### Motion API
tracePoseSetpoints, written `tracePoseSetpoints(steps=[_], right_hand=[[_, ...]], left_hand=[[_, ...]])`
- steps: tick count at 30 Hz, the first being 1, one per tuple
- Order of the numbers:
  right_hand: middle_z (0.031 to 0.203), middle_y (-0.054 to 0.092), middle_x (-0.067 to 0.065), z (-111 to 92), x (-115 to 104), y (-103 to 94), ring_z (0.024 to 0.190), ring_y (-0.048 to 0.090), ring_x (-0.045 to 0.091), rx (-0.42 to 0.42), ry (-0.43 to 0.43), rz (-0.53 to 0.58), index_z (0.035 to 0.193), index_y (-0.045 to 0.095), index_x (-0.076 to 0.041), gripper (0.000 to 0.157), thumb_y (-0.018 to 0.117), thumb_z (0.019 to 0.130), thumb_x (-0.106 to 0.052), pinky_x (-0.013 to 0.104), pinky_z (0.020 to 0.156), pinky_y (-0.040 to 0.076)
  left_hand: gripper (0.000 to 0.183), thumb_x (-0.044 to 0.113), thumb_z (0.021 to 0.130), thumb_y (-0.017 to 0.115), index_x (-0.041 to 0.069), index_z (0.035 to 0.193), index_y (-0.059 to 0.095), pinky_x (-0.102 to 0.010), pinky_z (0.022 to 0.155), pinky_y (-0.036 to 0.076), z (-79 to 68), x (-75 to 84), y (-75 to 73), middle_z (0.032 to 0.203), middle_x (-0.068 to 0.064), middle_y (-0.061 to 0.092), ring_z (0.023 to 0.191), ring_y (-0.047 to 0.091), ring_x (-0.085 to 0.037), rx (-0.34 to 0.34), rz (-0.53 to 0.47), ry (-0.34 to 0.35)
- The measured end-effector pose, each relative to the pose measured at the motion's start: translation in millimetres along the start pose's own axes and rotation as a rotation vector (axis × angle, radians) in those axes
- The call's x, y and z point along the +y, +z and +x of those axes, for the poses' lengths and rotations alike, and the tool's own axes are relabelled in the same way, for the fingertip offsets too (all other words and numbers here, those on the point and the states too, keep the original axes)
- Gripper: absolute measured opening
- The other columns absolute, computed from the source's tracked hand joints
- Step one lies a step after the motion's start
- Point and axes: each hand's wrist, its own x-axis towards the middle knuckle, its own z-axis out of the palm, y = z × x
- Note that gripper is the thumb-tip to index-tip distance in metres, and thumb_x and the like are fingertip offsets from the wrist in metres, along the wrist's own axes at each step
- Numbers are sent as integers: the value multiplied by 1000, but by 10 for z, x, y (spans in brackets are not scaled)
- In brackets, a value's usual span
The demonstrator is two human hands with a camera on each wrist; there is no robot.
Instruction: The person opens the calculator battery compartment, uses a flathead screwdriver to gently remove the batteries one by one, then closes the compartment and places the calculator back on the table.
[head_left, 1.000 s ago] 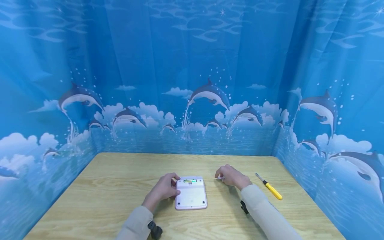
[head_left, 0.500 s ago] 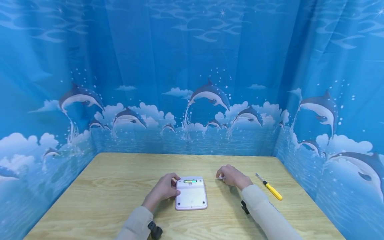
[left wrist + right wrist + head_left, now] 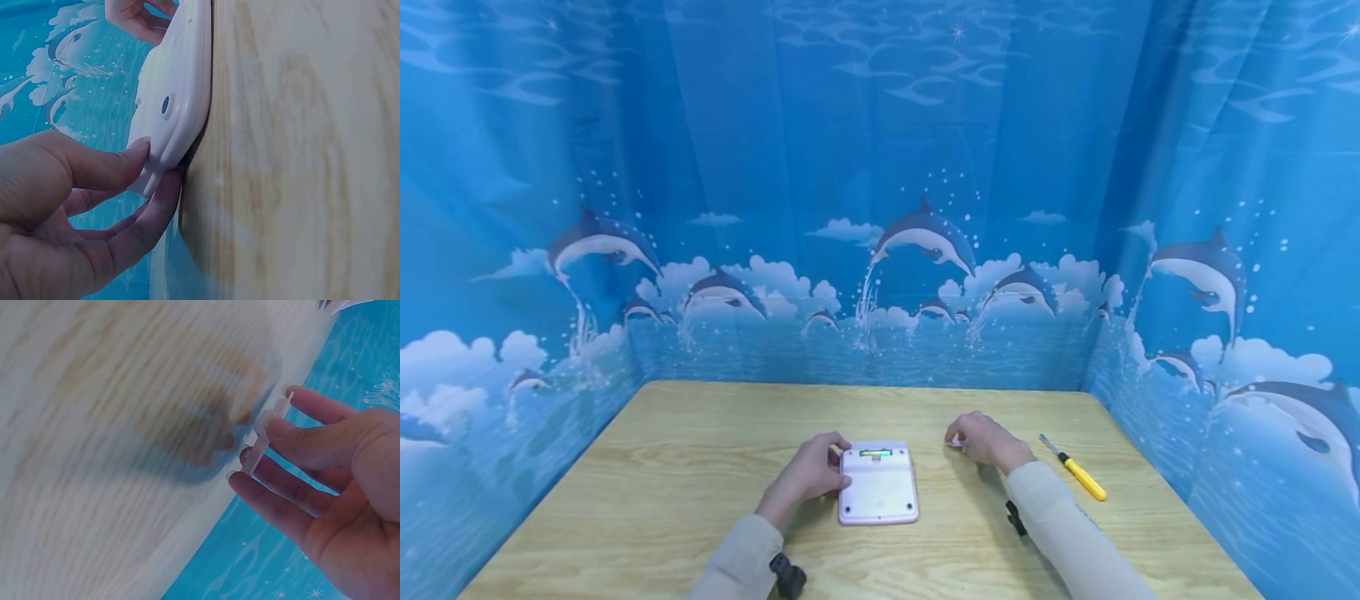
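A white, pink-edged calculator (image 3: 880, 492) lies face down on the table, its back showing dark feet. A battery (image 3: 875, 453) sits in the uncovered compartment at its far end. My left hand (image 3: 811, 468) pinches the calculator's left edge; in the left wrist view the thumb is on top and a finger is beneath the edge. To the right of the calculator, my right hand (image 3: 981, 437) holds a small white battery cover (image 3: 265, 430) just above the table, thumb on one side and fingertips on the other. The calculator's front is hidden.
A screwdriver (image 3: 1084, 477) with a yellow handle lies to the right of my right hand, tip pointing away. The wooden table (image 3: 737, 425) ends at a blue dolphin-print curtain (image 3: 775, 208) at the back and both sides.
My right hand has drifted slightly to the right with the battery cover. The left hand and the calculator stay where they were.
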Motion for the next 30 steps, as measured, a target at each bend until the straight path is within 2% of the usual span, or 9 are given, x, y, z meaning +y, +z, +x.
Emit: tracePoseSetpoints(steps=[7,15,30], right_hand=[[121,75,11,11,-3,9,119,67,34,11,-16,-11,106,79,-16,35,63,92,12,51,106,53],[119,75,12,14,7,19,117,68,33,23,-23,-41,104,79,-14,28,65,93,8,51,106,53],[114,75,10,53,55,45,113,68,31,26,-38,-34,100,78,-13,32,62,92,13,49,105,54]], left_hand=[[45,2,82,83,8,123,66,-34,73,56,-5,-11,-9,101,-9,65,85,61,-20,-5,-10,6],[45,2,81,83,8,122,66,-34,74,56,1,-7,-3,100,-9,65,85,61,-20,-4,-16,3],[44,3,82,83,8,123,66,-34,75,56,9,-16,-12,102,-9,65,86,61,-20,-17,-11,9]])
